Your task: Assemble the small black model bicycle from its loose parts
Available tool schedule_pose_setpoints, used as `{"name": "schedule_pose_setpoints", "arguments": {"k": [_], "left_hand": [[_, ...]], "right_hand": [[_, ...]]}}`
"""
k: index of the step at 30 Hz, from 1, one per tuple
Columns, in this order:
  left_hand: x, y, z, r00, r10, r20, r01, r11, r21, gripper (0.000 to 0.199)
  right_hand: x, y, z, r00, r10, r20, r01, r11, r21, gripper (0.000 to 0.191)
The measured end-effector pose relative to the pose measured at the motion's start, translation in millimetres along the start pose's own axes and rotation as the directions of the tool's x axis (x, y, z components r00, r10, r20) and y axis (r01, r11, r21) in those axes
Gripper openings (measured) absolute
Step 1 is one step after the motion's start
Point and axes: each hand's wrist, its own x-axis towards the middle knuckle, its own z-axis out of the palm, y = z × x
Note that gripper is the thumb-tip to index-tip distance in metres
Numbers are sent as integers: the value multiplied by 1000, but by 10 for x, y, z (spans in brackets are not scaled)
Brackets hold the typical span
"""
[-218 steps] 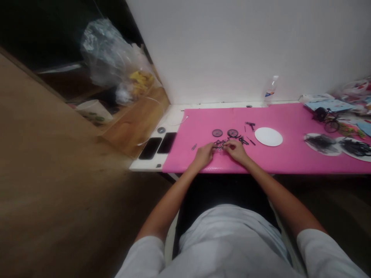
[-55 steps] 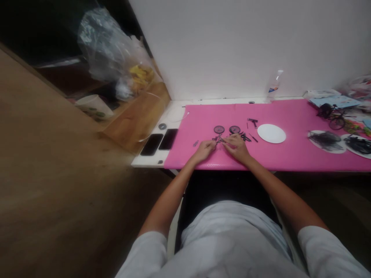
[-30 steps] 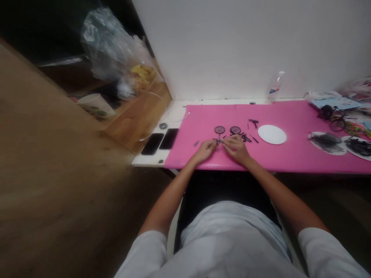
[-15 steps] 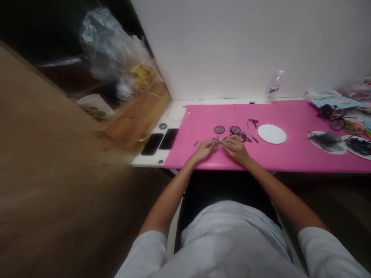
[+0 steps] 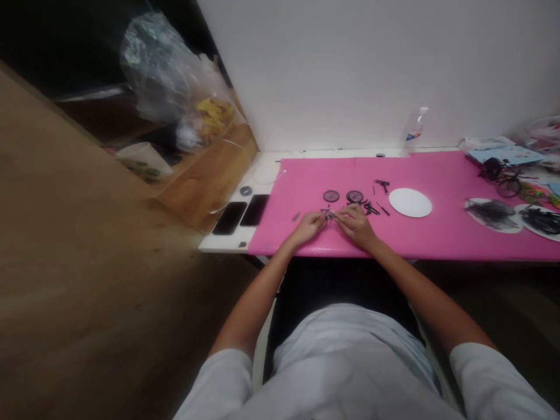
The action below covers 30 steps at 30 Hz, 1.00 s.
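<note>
Close to the table's front edge, my left hand [image 5: 310, 227] is closed on a small dark model-bicycle part [image 5: 328, 214], mostly covered by the fingers. My right hand [image 5: 355, 224] pinches at the right side of the same part; whether a separate tiny piece sits in its fingertips is too small to tell. Just beyond the hands lie two small spoked wheels, a left wheel [image 5: 331, 196] and a right wheel [image 5: 354, 196]. Several black pieces [image 5: 371, 208] rest beside my right hand, with an L-shaped black piece [image 5: 382, 185] farther back.
A pink mat [image 5: 437, 242] covers the table. On it are a white plate [image 5: 410, 202], bagged black parts [image 5: 492, 214] and a small model bicycle [image 5: 503, 175]. Two phones, the nearer one [image 5: 230, 218] and its neighbour [image 5: 255, 210], lie left. A clear bottle [image 5: 415, 129] stands by the wall.
Almost nothing differs. Both hands stay in the same place around the small part, with at most a slight shift of the fingers.
</note>
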Motion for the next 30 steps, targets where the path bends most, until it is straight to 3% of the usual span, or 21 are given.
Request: {"name": "schedule_pose_setpoints", "arguments": {"k": [30], "left_hand": [[-6, -15, 11, 998, 59, -22, -56, 993, 101, 49]], "right_hand": [[-4, 19, 19, 1000, -25, 4, 25, 999, -27, 30]]}}
